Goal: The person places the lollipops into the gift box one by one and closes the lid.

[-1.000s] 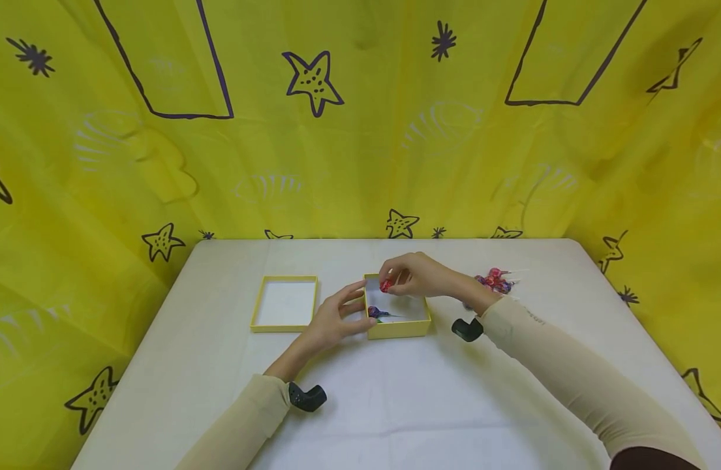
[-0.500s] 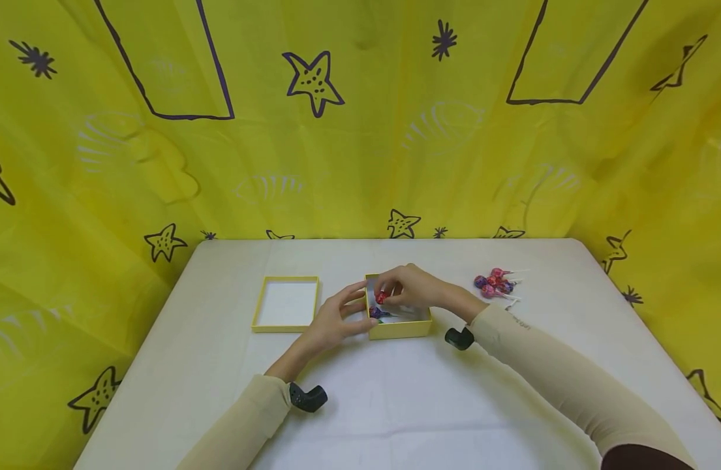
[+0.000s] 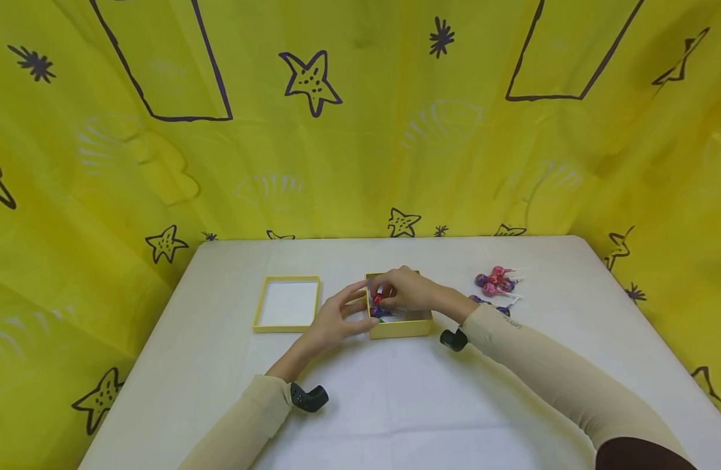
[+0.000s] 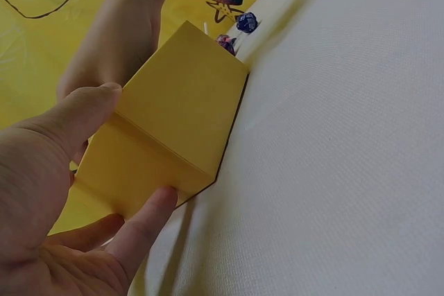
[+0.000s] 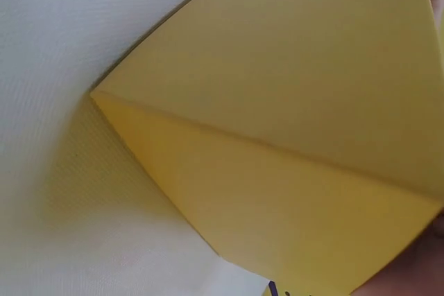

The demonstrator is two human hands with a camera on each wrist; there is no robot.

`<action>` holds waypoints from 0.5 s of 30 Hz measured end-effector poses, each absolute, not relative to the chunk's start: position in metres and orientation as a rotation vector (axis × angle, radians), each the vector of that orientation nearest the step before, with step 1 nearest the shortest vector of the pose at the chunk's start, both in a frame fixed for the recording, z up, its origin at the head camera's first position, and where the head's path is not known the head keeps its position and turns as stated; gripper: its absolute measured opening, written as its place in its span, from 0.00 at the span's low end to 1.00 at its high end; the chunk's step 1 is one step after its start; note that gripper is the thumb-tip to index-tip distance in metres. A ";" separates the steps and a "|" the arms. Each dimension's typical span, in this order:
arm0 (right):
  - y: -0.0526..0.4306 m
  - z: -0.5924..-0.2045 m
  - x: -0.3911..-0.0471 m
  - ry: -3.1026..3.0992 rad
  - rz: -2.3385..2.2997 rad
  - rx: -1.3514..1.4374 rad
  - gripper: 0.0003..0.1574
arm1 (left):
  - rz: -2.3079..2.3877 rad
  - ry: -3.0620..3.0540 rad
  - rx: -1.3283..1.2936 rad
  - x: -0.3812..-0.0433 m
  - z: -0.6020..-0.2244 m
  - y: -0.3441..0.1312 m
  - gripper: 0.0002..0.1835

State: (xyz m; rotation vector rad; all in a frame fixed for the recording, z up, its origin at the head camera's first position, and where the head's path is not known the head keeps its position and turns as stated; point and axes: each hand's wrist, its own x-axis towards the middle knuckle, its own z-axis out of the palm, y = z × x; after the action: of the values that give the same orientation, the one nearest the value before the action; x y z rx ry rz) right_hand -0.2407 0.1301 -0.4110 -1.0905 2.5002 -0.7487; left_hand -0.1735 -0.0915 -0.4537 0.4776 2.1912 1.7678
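My right hand point(image 3: 406, 288) reaches over the yellow box point(image 3: 402, 329) and pinches a red-wrapped lollipop point(image 3: 378, 299) low inside it. Just beneath, a dark blue-purple lollipop point(image 3: 376, 313) lies by the box's left wall. My left hand point(image 3: 334, 319) rests against the left end of the box, thumb at the near corner. In the left wrist view its fairly straight fingers point(image 4: 149, 223) touch the end wall. The right wrist view is filled by the outer walls of the box point(image 5: 291, 53); the right hand's fingertips are hidden there.
The yellow-rimmed box lid point(image 3: 286, 329), white inside, lies to the left of the box. Several wrapped lollipops point(image 3: 494, 282) lie in a pile at the right, with more purple ones point(image 3: 477, 299) nearer me. A yellow patterned curtain point(image 3: 360, 150) hangs behind the white table point(image 3: 360, 398).
My right hand has lowered the red lollipop into the box, moving slightly left. The purple lollipops nearer me, hidden earlier by the forearm, now show. The left hand stays put.
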 end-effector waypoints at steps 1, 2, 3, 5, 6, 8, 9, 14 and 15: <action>0.130 -0.411 -0.240 2.500 -0.742 -1.089 0.08 | 1.767 2.191 0.476 -0.174 -0.454 -0.091 0.42; 0.129 -0.411 -0.240 2.499 -0.738 -1.087 0.07 | 1.767 2.189 0.475 -0.173 -0.454 -0.091 0.42; 0.129 -0.411 -0.240 2.497 -0.734 -1.084 0.08 | 1.767 2.187 0.473 -0.173 -0.454 -0.091 0.43; 0.129 -0.411 -0.239 2.495 -0.725 -1.082 0.08 | 1.768 2.183 0.477 -0.173 -0.453 -0.091 0.43; 0.129 -0.412 -0.239 2.495 -0.720 -1.083 0.08 | 1.768 2.182 0.478 -0.172 -0.453 -0.091 0.43; 0.129 -0.412 -0.239 2.496 -0.712 -1.089 0.09 | 1.767 2.185 0.481 -0.172 -0.453 -0.091 0.43; 0.129 -0.412 -0.238 2.496 -0.708 -1.095 0.09 | 1.764 2.188 0.483 -0.172 -0.453 -0.091 0.43; 0.128 -0.412 -0.238 2.501 -0.701 -1.116 0.09 | 1.755 2.200 0.482 -0.172 -0.452 -0.091 0.42; 0.128 -0.412 -0.238 2.502 -0.700 -1.118 0.09 | 1.756 2.199 0.482 -0.172 -0.451 -0.091 0.42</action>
State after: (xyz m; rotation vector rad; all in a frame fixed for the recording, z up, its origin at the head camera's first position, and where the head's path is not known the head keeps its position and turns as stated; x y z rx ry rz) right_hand -0.2382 0.1283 -0.4124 -1.1179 2.5024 -0.7001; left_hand -0.1719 -0.0913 -0.4513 0.4823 2.1992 1.7561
